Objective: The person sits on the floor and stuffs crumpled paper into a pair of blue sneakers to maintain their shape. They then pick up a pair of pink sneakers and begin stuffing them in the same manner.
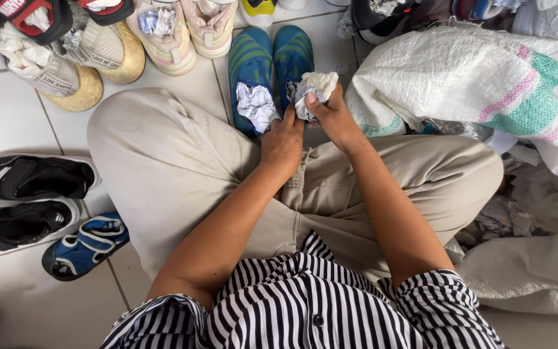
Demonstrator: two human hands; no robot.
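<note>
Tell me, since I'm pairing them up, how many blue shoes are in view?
3: two teal-blue shoes side by side beyond the knees, by both hands; one blue sandal at lower left. The sack may hide others.

The paper wad looks thin, crinkly and matt, white and grey. The right hand grips it and the left hand touches it. More crumpled paper sits stuffed in one blue shoe — the blue shoes look like knit cloth, a bit rough, with striped lines. The trousers are soft beige cloth, smooth and matt. The shirt is thin striped cloth with a dark, shiny button. The sack is woven plastic — rough, with a faint shine. The floor tiles are white, hard and glossy. The black shoes look like matt mesh cloth with smooth white soles.
</note>
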